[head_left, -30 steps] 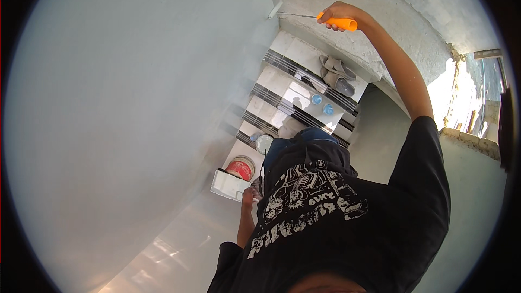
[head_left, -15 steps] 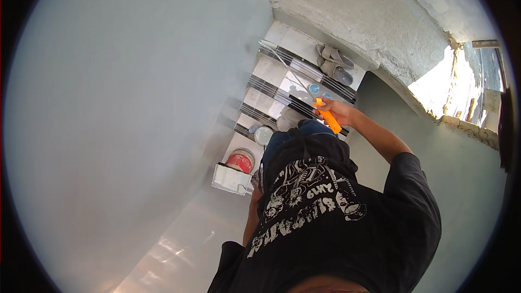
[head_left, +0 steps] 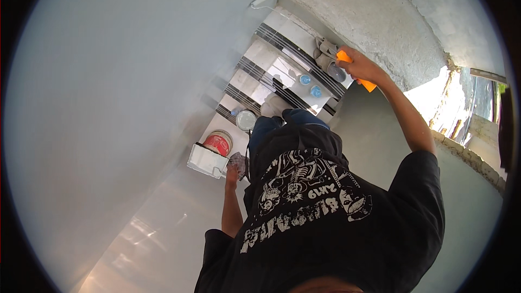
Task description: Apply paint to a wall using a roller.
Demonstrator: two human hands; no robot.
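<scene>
My right hand [head_left: 358,66] is closed round the orange handle of a paint roller [head_left: 367,84], held out to the right. From the handle a long thin rod runs to the far left, where the white roller head [head_left: 263,0] lies at the wall [head_left: 146,87], near the corner. Low on the left, my left hand [head_left: 233,172] is closed on a crumpled grey rag [head_left: 237,161]. A white paint tray [head_left: 206,161] is right beside this hand; whether the hand also holds it, I cannot tell. Behind the tray is a red bucket [head_left: 218,142] with a pale rim.
Below are light steps [head_left: 260,54] with dark stripes. On them are a round white container [head_left: 246,120], two small blue round things [head_left: 316,91] and grey slippers [head_left: 336,71]. A rough concrete wall [head_left: 347,5] bounds the far side; a bright opening [head_left: 439,97] is at right.
My right hand has moved up and to the right with the roller, and the roller head has gone farther up along the wall. My left hand and the tray have shifted left in view.
</scene>
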